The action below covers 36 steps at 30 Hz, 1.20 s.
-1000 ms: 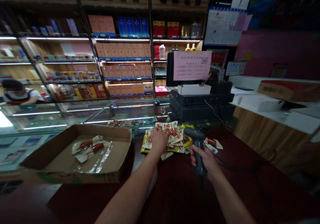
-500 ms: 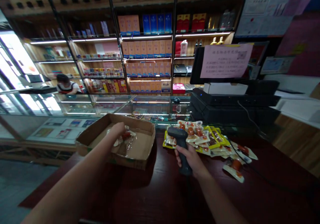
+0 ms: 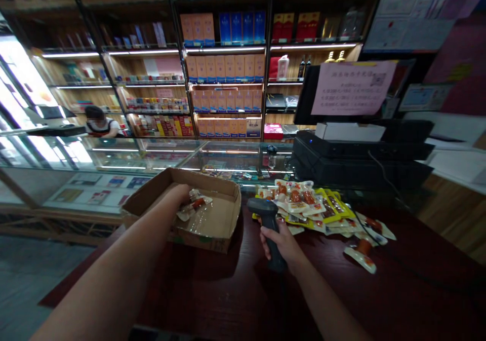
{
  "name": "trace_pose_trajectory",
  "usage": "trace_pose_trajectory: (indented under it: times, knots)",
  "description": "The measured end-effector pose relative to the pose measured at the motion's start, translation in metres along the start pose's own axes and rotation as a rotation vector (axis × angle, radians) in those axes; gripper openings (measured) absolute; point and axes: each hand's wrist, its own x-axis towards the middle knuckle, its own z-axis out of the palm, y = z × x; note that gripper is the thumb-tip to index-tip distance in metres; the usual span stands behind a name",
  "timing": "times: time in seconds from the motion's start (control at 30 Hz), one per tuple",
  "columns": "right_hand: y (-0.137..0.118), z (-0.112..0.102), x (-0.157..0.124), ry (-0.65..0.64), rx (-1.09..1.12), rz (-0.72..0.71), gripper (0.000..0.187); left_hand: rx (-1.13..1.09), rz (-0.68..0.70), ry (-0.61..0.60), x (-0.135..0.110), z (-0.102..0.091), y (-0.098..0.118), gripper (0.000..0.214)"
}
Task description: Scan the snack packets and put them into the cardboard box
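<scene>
My left hand (image 3: 181,194) reaches into an open cardboard box (image 3: 212,241) on the dark red counter (image 3: 212,295). It rests at a few sealed sausage snack packets (image 3: 195,205) lying in the box, and its fingers are hidden behind the back of the hand. My right hand (image 3: 281,240) grips the handle of a black barcode scanner (image 3: 264,212), whose head points away from me. Just right of the scanner lies a pile of several snack packets (image 3: 309,204) in clear and yellow wrappers.
A black till with a monitor and a pink notice (image 3: 353,90) stands behind the pile. A glass display counter (image 3: 152,156) runs across the back, with lit shelves of boxed goods behind it. Another person (image 3: 97,124) stands far left behind the glass.
My left hand left the packet pile and moved left into the cardboard box. The view swung left. My right hand kept hold of the scanner and dropped slightly.
</scene>
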Motion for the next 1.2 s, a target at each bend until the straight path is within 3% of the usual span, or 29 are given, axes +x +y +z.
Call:
trace_pose_trajectory:
  times: [0.13, 0.27, 0.33, 0.43, 0.5, 0.67, 1.2]
  knots:
    - [-0.005, 0.0, -0.007, 0.012, -0.011, 0.016, 0.04, 0.108, -0.004, 0.004, -0.013, -0.024, 0.013, 0.043]
    - [-0.012, 0.003, -0.014, 0.018, 0.001, 0.01, 0.04, -0.103, 0.162, 0.121, -0.058, -0.046, 0.044, 0.037]
    - [-0.014, 0.007, -0.019, 0.016, 0.027, -0.003, 0.039, -0.287, 0.252, 0.191, -0.089, -0.045, 0.062, 0.032]
    - [-0.015, 0.013, -0.026, 0.01, 0.058, -0.023, 0.04, -0.473, 0.229, 0.269, -0.125, -0.028, 0.083, 0.029]
    - [-0.015, 0.016, -0.029, -0.001, 0.054, -0.022, 0.041, -0.522, 0.189, 0.29, -0.135, -0.014, 0.09, 0.028]
    - [-0.012, 0.019, -0.03, -0.026, -0.003, -0.026, 0.04, -0.545, 0.162, 0.278, -0.129, 0.007, 0.092, 0.026]
    - [-0.008, 0.023, -0.026, -0.04, -0.003, -0.046, 0.035, -0.563, 0.229, 0.327, -0.132, 0.011, 0.09, 0.022]
